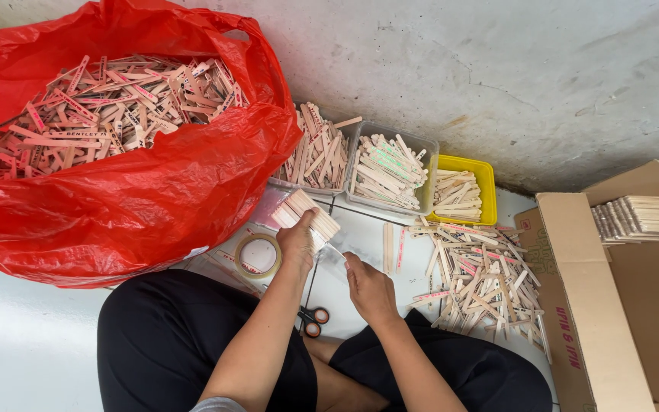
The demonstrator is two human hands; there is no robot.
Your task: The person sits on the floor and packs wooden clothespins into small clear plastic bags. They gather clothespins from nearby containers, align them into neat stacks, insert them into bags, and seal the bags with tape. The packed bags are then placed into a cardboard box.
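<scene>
Left hand (297, 243) grip clenched on stick bundle (305, 214); right hand (369, 288) grip unclear; red bag (139, 198) holds sticks.

A red bag (139, 191) of sticks, three tubs, tape roll (258, 255), scissors (313, 320), cardboard box (573, 305).

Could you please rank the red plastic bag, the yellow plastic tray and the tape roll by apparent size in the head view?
1. Red plastic bag
2. Yellow plastic tray
3. Tape roll, though nearer the camera.
</scene>
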